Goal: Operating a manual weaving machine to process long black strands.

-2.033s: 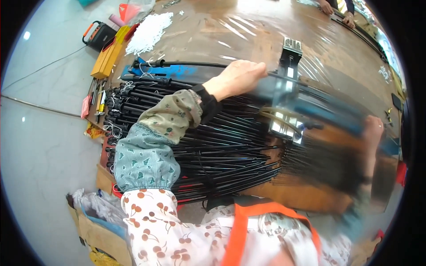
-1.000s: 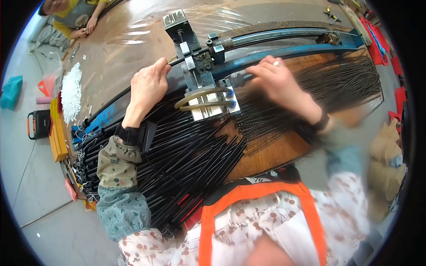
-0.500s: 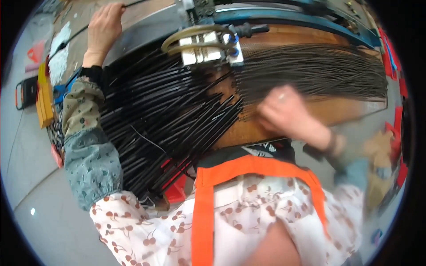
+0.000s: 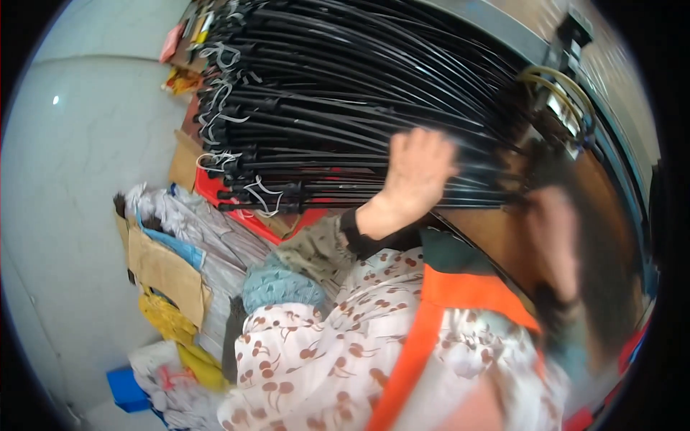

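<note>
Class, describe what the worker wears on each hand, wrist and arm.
The bare left hand has a black wristband, then an olive cuff, a blue-green patterned oversleeve and a white sleeve with brown cherry prints. The right hand is blurred; a dark wristband and greenish sleeve show.

The slender black rods [image 4: 323, 106] look like smooth, glossy plastic; the clamp block [image 4: 563, 110] resembles shiny metal. Matt cardboard forms the carton [image 4: 171, 271]; the floor [image 4: 86, 194] appears smooth and glossy.

Black rods [image 4: 345, 108], orange strap [image 4: 411, 359], white cherry-print blouse [image 4: 345, 337]
</note>
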`<state>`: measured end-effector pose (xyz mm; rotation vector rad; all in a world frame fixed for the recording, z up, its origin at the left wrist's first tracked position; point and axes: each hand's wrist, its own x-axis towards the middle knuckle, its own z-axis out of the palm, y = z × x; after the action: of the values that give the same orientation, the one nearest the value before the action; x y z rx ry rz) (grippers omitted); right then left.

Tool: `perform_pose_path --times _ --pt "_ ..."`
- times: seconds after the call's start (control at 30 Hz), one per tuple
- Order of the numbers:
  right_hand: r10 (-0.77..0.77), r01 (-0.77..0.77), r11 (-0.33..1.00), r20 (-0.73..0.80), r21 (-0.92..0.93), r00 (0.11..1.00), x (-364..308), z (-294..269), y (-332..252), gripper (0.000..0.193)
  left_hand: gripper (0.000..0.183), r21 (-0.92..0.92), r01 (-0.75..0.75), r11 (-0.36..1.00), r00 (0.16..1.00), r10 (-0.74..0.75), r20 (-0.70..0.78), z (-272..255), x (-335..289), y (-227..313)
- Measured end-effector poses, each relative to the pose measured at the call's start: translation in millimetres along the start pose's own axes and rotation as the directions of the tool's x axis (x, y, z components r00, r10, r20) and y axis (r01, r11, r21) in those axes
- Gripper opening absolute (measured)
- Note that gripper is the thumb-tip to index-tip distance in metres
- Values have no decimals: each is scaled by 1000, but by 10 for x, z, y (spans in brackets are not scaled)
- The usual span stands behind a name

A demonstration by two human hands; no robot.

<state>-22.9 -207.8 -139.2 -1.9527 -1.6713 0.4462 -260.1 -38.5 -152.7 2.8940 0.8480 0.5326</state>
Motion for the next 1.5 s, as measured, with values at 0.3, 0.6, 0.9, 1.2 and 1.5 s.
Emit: perform_pose_path --times 0.3,0.6,0.9,1.2,1.5 --pt "-26 26 1000 -97 -1 995 -3 -30 -143 14 24 -91 -230 969 972 225 -68 -72 -11 -87" --pt "326 -345 898 114 271 938 205 -31 -143 22 18 -65 -364 929 931 364 -17 -106 11 -120" --pt "387 -365 821 44 439 921 98 -26 -85 23 41 -159 -377 912 925 379 -20 -339 92 11" --pt "478 -367 636 27 679 878 -56 -141 -97 25 52 8 -520 854 834 505 223 -754 563 182" --pt "340 27 717 -382 697 859 -315 -115 24 22 40 -77 -598 798 744 588 317 -879 990 506"
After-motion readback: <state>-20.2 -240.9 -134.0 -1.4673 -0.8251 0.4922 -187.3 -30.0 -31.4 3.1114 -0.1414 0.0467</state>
